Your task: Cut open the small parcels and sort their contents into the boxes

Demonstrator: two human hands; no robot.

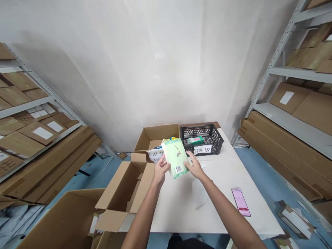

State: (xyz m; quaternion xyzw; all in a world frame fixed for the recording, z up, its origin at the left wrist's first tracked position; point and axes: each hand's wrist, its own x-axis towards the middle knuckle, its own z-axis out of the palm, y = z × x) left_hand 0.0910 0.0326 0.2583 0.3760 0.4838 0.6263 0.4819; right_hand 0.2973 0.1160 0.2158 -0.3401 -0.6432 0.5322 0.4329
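Observation:
A pale green book (175,156) with a barcode on its back cover is held up above the white table (207,207). My left hand (161,169) grips its left edge with the fingers curled round it. My right hand (195,165) holds the right edge, fingers partly spread against the cover. Behind the book stands a black plastic crate (217,139) with a white label on its front and a small green packet (195,140) inside. To the crate's left sits an open cardboard box (153,136) with a white label.
A pink phone (241,202) lies near the table's right front edge. Open cardboard boxes (121,193) stand at the table's left side. Metal shelves (290,121) stacked with flat cartons line both sides. Flattened cartons (295,216) lie on the blue floor.

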